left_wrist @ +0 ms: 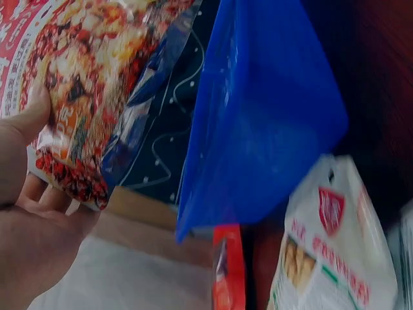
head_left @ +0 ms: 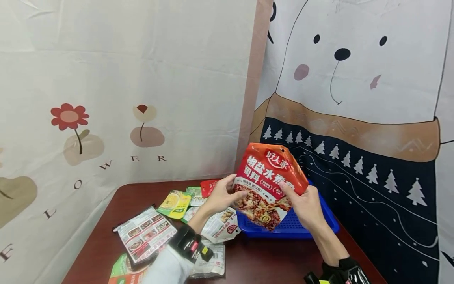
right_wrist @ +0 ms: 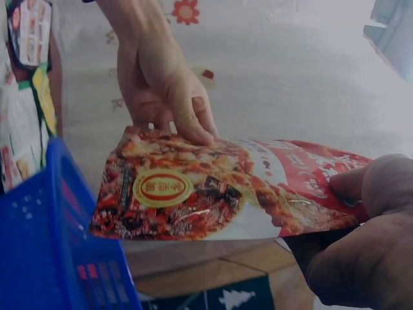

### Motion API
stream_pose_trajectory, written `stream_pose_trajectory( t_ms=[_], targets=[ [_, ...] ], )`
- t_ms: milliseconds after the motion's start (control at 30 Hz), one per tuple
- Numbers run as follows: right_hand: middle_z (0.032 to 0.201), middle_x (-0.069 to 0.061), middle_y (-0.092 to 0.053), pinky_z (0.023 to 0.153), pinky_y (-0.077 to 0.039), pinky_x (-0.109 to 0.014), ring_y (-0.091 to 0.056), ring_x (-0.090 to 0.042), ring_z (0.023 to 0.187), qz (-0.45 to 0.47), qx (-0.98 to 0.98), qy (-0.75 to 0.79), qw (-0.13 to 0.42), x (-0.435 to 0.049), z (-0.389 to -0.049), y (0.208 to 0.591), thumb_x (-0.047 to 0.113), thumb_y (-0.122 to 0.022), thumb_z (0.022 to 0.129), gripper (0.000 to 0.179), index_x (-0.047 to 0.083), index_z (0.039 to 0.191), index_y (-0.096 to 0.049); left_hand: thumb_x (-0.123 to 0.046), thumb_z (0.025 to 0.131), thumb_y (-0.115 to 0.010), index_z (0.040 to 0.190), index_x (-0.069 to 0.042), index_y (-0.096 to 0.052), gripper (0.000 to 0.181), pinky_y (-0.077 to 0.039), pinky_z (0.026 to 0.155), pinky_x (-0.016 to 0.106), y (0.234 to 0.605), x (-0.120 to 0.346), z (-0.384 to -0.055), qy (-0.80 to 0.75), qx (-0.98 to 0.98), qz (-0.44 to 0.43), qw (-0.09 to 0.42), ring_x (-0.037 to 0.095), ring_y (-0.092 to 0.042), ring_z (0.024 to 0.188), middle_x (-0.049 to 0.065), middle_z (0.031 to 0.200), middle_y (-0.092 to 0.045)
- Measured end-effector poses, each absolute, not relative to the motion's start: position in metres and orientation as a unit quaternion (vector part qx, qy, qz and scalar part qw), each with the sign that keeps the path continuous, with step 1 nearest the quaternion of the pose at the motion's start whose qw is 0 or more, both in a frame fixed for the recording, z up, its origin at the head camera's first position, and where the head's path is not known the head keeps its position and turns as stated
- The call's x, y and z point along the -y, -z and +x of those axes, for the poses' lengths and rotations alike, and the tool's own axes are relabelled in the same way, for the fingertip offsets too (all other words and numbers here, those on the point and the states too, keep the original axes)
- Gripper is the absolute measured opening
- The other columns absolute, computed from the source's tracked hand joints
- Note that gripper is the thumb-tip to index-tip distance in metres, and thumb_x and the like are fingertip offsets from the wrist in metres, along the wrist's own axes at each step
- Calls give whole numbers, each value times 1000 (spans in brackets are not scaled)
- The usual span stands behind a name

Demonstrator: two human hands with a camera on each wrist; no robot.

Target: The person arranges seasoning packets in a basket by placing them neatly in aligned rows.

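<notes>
Red packet (head_left: pixel 262 183) held up between hands, printed front facing head camera, tilted; bottom part overlaps blue basket (head_left: pixel 289 233) in head view. Left hand (head_left: pixel 220 196) at packet's left edge: thumb on front, fingers behind, gap narrowed to packet's thickness, pinching. Right hand (head_left: pixel 307 206) grasping opposite edge, thumb flat over lettering, fingers behind. Yellow packet (head_left: pixel 175 204) and white packet (head_left: pixel 220 227) left of basket, on table (head_left: pixel 264 260).
</notes>
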State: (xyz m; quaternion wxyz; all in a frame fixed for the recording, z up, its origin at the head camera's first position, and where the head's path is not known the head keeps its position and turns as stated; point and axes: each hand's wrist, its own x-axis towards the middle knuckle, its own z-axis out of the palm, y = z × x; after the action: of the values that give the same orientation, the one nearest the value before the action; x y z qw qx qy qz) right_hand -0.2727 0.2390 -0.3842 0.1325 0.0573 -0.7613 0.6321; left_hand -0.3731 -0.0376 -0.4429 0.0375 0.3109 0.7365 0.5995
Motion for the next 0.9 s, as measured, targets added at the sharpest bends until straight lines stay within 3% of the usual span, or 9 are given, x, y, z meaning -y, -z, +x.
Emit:
stream_pose_trajectory(
  t_ms=[267, 533, 700, 900],
  targets=[
    [117, 19, -79, 88, -69, -24, -80, -5, 106, 22, 765, -618, 179, -268, -269, 382, 35, -70, 114, 56, -1, 156, -59, -29, 108, -79, 156, -16, -61, 53, -64, 105, 37, 438, -12, -382, -589, -746, 310, 24, 23, -77, 127, 9, 143, -78],
    [113, 20, -78, 84, -67, -20, -78, 0, 100, -33, 770, -594, 229, -289, -271, 390, 36, -72, 112, 54, 0, 152, -64, -22, 109, -78, 150, -13, -64, 44, -65, 97, 38, 436, -56, -385, -584, -760, 285, 16, 21, -77, 115, 12, 135, -80],
    [119, 8, -81, 82, -66, -17, -77, 2, 97, -79, 763, -593, 247, -298, -275, 399, 35, -73, 111, 53, 1, 151, -67, -15, 107, -79, 152, -10, -63, 48, -62, 97, 37, 443, -81, -386, -576, -773, 264, -13, 20, -74, 113, 13, 132, -78],
    [120, -10, -84, 76, -64, -16, -75, 4, 89, -113, 761, -581, 266, -303, -279, 411, 36, -75, 110, 50, -1, 144, -72, -14, 106, -79, 159, -9, -58, 57, -60, 108, 43, 458, -108, -385, -564, -788, 240, -65, 28, -72, 125, 15, 140, -75]
  ],
)
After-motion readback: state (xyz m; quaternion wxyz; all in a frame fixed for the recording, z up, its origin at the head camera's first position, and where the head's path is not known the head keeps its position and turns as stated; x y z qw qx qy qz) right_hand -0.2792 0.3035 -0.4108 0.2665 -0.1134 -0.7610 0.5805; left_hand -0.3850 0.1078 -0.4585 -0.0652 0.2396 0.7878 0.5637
